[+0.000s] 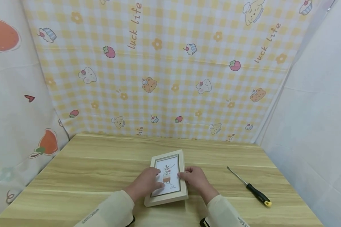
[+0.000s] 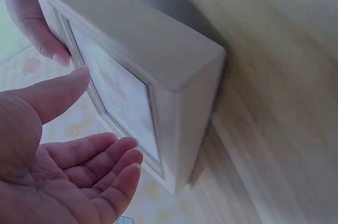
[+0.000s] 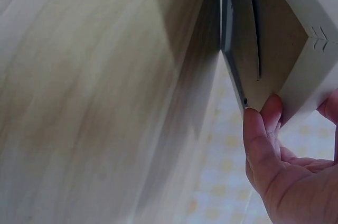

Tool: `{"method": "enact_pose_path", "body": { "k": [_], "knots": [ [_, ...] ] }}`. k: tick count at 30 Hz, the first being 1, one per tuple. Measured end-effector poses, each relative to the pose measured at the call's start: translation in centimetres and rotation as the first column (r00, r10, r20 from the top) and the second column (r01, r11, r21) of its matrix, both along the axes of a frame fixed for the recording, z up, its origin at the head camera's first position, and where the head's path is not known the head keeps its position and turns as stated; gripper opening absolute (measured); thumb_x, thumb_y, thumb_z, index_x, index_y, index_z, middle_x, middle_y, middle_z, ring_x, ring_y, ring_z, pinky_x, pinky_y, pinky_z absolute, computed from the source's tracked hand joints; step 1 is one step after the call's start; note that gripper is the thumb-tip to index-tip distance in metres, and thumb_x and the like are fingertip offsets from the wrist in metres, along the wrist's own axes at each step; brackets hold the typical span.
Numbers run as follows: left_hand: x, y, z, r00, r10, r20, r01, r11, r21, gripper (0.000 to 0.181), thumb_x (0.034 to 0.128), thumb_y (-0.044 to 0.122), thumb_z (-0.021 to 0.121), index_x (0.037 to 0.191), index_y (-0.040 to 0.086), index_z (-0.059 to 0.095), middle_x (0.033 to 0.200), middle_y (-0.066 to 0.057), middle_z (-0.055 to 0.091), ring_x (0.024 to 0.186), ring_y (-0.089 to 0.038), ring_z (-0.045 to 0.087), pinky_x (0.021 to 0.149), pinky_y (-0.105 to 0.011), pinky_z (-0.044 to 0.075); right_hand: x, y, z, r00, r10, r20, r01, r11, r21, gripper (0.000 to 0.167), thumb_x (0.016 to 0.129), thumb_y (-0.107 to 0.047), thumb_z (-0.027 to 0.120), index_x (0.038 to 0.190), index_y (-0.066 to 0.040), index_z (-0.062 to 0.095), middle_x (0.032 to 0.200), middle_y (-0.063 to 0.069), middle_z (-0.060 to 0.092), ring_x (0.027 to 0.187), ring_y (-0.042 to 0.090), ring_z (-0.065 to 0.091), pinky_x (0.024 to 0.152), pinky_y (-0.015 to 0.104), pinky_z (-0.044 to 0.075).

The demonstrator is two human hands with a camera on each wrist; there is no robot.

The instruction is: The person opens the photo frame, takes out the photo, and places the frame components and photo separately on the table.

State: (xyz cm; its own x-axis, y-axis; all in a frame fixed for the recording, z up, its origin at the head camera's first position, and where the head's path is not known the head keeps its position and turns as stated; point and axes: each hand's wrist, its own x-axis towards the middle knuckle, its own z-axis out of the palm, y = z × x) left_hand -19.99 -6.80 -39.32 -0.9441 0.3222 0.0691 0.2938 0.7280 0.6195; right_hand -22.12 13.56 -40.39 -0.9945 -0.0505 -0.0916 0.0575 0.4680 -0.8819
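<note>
From the head view, you have the picture frame [image 1: 167, 181] at the near middle of the table [image 1: 102, 164], tipped so its front faces up toward you, between your two hands. Your right hand [image 1: 197, 179], at the frame's 3 o'clock, pinches that side, thumb in front and fingers behind, probably because a grip on the border steadies it without covering the print. Your left hand [image 1: 144, 183] sits at 9 o'clock, its digits spread apart and reaching over the front. The screwdriver [image 1: 253, 189] lies well apart, toward 3 o'clock (handle nearer you than the tip), presumably set there to keep it within easy reach of your right hand.

In the left wrist view, the frame is at your left hand's 1 o'clock. That hand's fingers are loosely bent, the thumb apart from them, gripping nothing; whether a fingertip touches the glass, you cannot tell. It looks placed ready to steady the front.

In the right wrist view, the frame's backing [image 3: 285, 39] shows at 1 o'clock, crossed by a long dark line. Your right hand, just below at 5 o'clock, presses fingertips against the backing's lower corner, likely so that thumb and fingers share the load.
</note>
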Motion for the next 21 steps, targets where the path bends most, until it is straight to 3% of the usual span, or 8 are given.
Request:
{"method": "enact_pose_path", "body": {
  "k": [8,21],
  "knots": [
    [-0.1,0.6,0.1,1.000,-0.017,0.004,0.017,1.000,-0.009,0.034,0.0778,0.013,0.078,0.100,-0.007,0.062,0.090,-0.013,0.060,0.083,-0.026,0.055,0.079,-0.046,0.046,0.3,-0.5,0.9,1.000,0.008,-0.018,-0.008,1.000,0.001,0.030,0.083,-0.016,0.072,0.100,0.009,0.066,0.081,0.007,0.066,0.070,0.014,0.063,0.068,0.036,0.056],
    [-0.4,0.2,-0.5,1.000,0.000,0.019,-0.002,0.994,0.105,0.040,0.0828,0.015,0.075,0.112,-0.008,0.061,0.104,-0.018,0.063,0.099,-0.035,0.060,0.087,-0.052,0.047,1.2,-0.7,2.8,0.995,0.095,0.018,-0.091,0.980,-0.174,0.052,0.088,-0.019,0.066,0.123,0.016,0.052,0.107,0.019,0.067,0.090,0.022,0.066,0.079,0.038,0.055]
  ]
}}
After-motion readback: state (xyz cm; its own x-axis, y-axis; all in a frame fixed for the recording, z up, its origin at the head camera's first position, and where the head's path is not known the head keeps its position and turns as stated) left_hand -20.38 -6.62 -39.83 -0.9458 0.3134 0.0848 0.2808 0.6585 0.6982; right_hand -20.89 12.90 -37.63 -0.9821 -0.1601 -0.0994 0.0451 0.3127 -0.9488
